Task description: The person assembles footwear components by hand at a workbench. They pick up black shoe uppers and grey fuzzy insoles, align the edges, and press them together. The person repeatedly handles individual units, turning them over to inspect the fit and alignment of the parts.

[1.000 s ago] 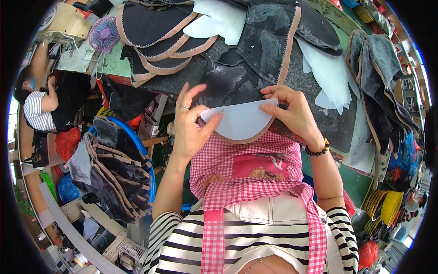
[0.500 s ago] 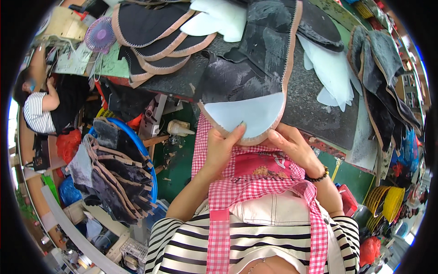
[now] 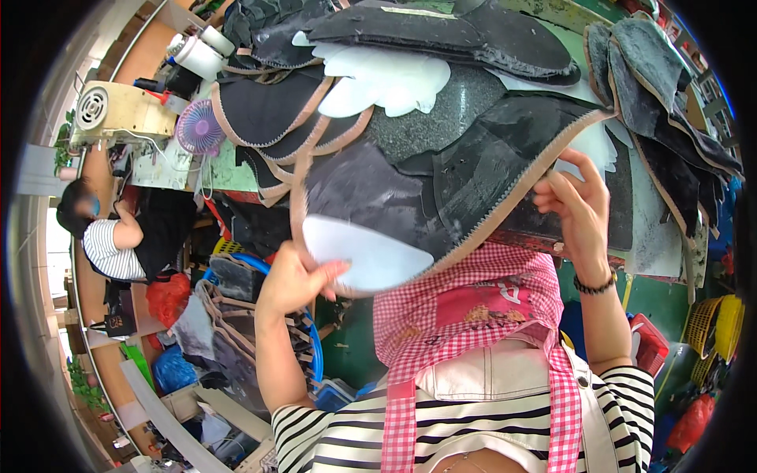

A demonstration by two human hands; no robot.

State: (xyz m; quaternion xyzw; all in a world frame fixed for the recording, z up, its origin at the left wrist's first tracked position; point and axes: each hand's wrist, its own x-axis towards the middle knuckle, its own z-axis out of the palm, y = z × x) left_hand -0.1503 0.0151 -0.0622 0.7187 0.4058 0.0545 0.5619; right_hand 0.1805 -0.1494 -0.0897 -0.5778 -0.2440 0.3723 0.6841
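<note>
A black boot upper [image 3: 473,169] with a tan zigzag-stitched border is tilted over the near edge of the workbench. A smooth white half-round stiffener [image 3: 359,251] lies on its lower left end. My left hand [image 3: 293,288] grips that end, the thumb on top of the white piece and the fingers out of sight beneath. At the right-hand border, my right hand [image 3: 579,206] has its fingers bent and closed at the edge of the upper; the exact contact is partly hidden.
Thin white stiffeners [image 3: 382,77] lie on the dark bench slab, with stacked black pieces [image 3: 441,35] behind. More uppers hang at the right [image 3: 654,118]. A purple fan [image 3: 199,126] stands at the left, near a person [image 3: 114,244]. A blue-rimmed basket [image 3: 317,347] holds further pieces.
The upper has swung round, its white-covered end moving left and its other end right. My left hand has moved left with it; my right hand has shifted up and right along the border.
</note>
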